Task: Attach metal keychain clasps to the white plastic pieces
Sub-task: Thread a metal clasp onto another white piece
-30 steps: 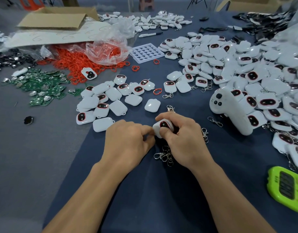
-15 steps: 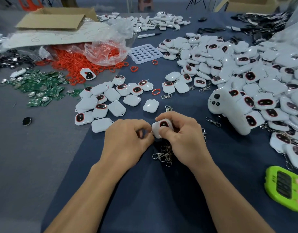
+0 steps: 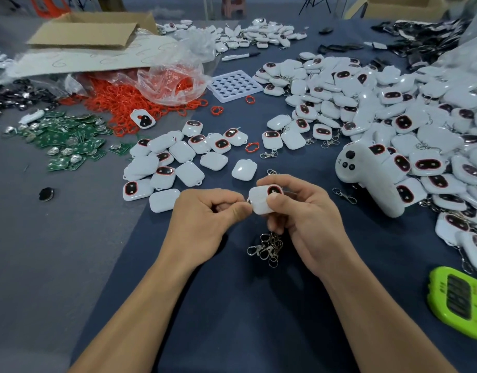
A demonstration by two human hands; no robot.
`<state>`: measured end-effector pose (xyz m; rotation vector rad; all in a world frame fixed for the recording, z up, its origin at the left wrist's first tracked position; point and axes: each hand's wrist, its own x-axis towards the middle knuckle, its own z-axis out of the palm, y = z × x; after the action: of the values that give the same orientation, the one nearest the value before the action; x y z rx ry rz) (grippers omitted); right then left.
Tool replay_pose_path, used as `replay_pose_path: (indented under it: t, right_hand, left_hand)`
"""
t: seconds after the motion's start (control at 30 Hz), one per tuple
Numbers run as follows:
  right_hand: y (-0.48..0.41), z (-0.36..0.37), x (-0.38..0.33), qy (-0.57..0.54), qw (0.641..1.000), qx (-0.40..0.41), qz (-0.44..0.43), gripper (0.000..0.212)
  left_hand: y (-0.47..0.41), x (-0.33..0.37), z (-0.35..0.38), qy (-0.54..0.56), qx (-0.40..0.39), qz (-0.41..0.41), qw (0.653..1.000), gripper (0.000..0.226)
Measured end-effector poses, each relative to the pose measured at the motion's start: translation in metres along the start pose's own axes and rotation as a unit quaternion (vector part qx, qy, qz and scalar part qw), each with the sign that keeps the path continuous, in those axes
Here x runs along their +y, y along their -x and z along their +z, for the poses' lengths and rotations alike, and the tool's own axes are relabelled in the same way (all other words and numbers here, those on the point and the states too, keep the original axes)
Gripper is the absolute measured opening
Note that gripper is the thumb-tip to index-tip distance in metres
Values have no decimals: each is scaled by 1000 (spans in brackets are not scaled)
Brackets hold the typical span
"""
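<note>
Far out to the left of the left hand a small black disc [image 3: 46,194] lies alone on the grey cloth. Beyond it is a scatter of green circuit boards [image 3: 62,142], and further back a heap of red rings [image 3: 116,100] spills from a clear plastic bag [image 3: 172,79] beside a flat cardboard box [image 3: 89,30]. Just up and left of the left hand sits a loose cluster of white pieces [image 3: 162,168], some face up with a dark red-rimmed window, some face down. The left hand [image 3: 202,224] is curled, its thumb and forefinger pinching a small metal ring [image 3: 244,202] that is mostly hidden by the fingertips. That ring sits right against the left corner of the held white piece [image 3: 260,201], between the two hands and above the blue cloth. The right hand [image 3: 307,222] grips this piece, thumb pressed on its front face just below the dark window and fingers curled behind it. Below the hands, near the right palm, a tangle of metal clasps [image 3: 267,247] lies on the cloth. A single clasp [image 3: 345,195] lies just right of the right hand. Beyond it, a white controller-shaped object [image 3: 366,181] leans into a large heap of finished pieces [image 3: 393,103]. Near the right forearm, at the edge of view, sits a green timer [image 3: 461,300].
</note>
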<state>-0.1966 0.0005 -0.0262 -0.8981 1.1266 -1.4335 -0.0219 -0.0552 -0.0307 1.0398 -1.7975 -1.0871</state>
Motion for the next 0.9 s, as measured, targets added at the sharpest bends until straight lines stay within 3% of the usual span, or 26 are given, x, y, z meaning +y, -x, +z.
replay_pose_path:
  t: [0.2, 0.27, 0.37, 0.47, 0.63, 0.73, 0.9]
  right_hand:
    - [0, 0, 0, 9, 1000, 11, 1, 31]
    - [0, 0, 0, 4, 1000, 14, 3, 30]
    - [0, 0, 0, -9, 1000, 10, 9, 29]
    - [0, 1, -1, -34, 999, 2, 19, 31]
    - [0, 3, 1, -44, 999, -2, 17, 30]
    - [0, 6, 2, -39, 999, 4, -1, 31]
    - [3, 5, 4, 2, 999, 23, -37, 33]
  left_hand:
    - [5, -1, 3, -116, 27, 48, 992, 31]
    - [7, 1, 4, -146, 47, 62, 986, 25]
    - [6, 3, 5, -80, 55, 31, 995, 3]
    - [3, 4, 4, 3, 25, 4, 1000, 10]
    - [0, 7, 2, 49, -34, 4, 998, 13]
    - [0, 5, 3, 5, 0, 7, 1000, 15]
    - [4, 5, 5, -111, 20, 43, 993, 39]
